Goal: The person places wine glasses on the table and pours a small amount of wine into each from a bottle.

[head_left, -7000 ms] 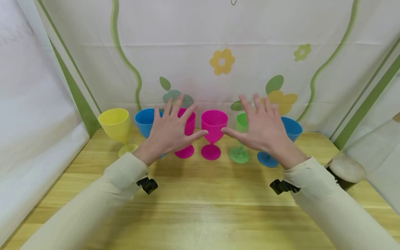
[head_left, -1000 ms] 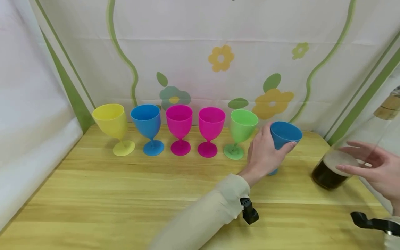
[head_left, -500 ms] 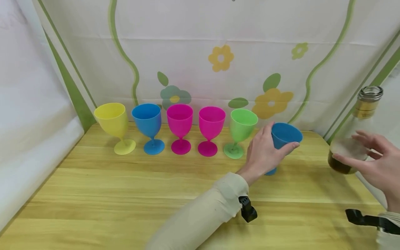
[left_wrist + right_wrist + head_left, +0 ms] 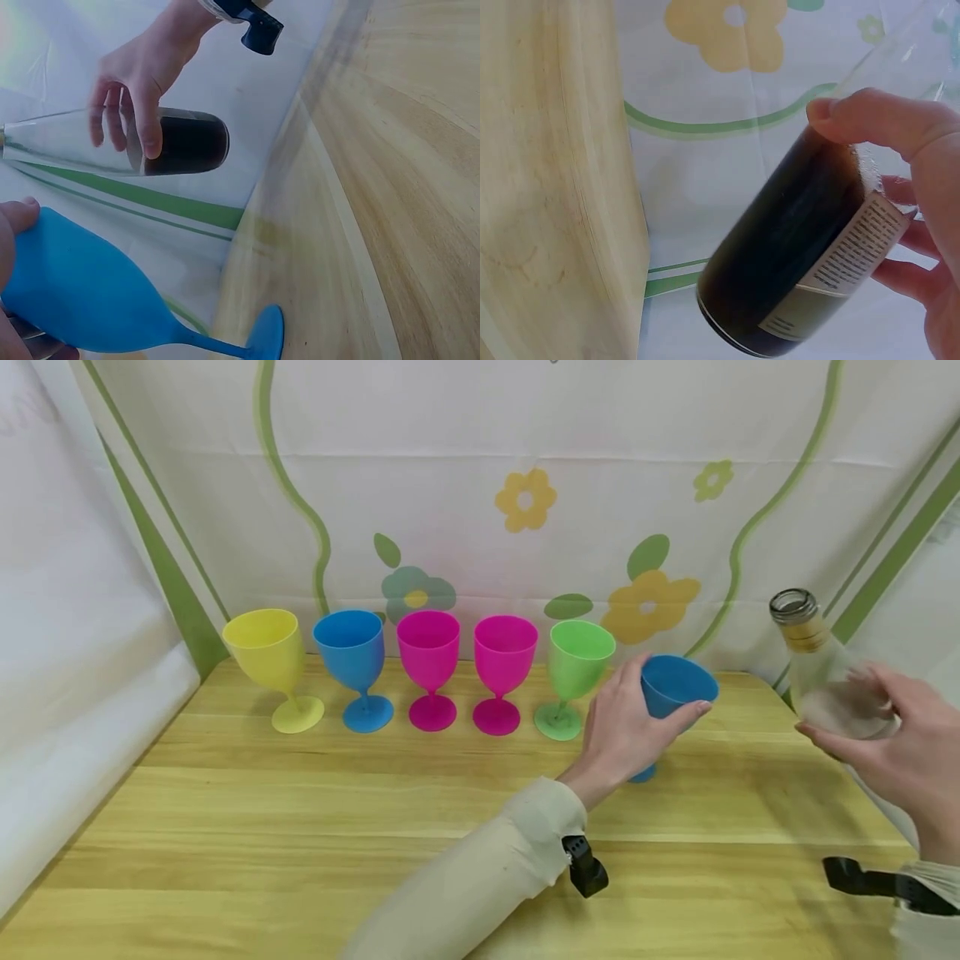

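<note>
My left hand [image 4: 624,720] holds a blue plastic goblet [image 4: 678,685] round its bowl, at the right end of a row of goblets. In the left wrist view the foot of this blue goblet [image 4: 90,289] is at the tabletop; whether it touches is unclear. My right hand [image 4: 903,760] grips a clear glass bottle [image 4: 810,660] by its body, raised off the table at the right. Its uncorked mouth leans towards the blue goblet. Dark liquid [image 4: 187,142] fills the bottle's lower part, and a printed label [image 4: 855,247] shows in the right wrist view.
Left of the held goblet stand a green goblet [image 4: 581,652], two pink goblets [image 4: 504,652] [image 4: 427,647], another blue goblet [image 4: 350,647] and a yellow goblet [image 4: 266,647], all upright on the wooden table [image 4: 300,835]. A flower-printed curtain [image 4: 450,510] hangs behind.
Seven seconds ago both hands were spread above the goblets. Since then the left has taken the right-hand blue goblet and the right the bottle, now lifted and tipped leftwards towards that goblet.
</note>
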Demonstrator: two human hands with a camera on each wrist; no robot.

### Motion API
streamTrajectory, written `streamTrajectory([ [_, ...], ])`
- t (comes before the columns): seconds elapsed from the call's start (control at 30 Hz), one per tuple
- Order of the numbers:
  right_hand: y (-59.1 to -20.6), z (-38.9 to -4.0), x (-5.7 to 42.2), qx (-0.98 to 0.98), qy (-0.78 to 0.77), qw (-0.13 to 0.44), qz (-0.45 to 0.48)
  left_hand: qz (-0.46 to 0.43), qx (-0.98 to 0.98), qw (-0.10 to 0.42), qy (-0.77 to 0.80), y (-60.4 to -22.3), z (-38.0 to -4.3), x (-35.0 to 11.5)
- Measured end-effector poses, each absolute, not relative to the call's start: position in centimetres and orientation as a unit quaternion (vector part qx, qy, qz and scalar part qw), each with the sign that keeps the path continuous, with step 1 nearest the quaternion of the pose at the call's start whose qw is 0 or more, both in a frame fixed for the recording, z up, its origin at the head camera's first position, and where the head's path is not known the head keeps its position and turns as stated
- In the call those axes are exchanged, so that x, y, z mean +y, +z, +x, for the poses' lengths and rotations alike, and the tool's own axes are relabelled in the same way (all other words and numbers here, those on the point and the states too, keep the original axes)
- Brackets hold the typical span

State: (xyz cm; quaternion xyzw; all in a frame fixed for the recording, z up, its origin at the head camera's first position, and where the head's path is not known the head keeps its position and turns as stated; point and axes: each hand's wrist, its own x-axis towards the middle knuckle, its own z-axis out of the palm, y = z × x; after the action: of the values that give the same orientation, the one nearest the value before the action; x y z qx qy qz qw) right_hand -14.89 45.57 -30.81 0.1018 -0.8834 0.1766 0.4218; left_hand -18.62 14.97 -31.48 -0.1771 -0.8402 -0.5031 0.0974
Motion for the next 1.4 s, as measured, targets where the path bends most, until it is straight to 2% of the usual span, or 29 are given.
streamTrajectory([
  [0.37, -30.1, -15.3, 44.6, -0.889, 0.134, 0.431, 0.075, -0.177, -0.834, 0.107, -0.512, -31.7, -18.8, 13.9],
  [1.0, -30.4, -15.3, 44.7, -0.865, 0.077, 0.488, 0.085, -0.18, -0.835, 0.125, -0.505, -31.9, -18.5, 14.1],
  [1.3, -30.5, -15.0, 45.2, -0.861, 0.071, 0.491, 0.11, -0.183, -0.835, 0.138, -0.501, -32.0, -18.5, 13.9],
  [1.4, -30.3, -14.6, 45.4, -0.873, 0.061, 0.47, 0.116, -0.182, -0.831, 0.141, -0.507, -32.1, -18.7, 13.8],
])
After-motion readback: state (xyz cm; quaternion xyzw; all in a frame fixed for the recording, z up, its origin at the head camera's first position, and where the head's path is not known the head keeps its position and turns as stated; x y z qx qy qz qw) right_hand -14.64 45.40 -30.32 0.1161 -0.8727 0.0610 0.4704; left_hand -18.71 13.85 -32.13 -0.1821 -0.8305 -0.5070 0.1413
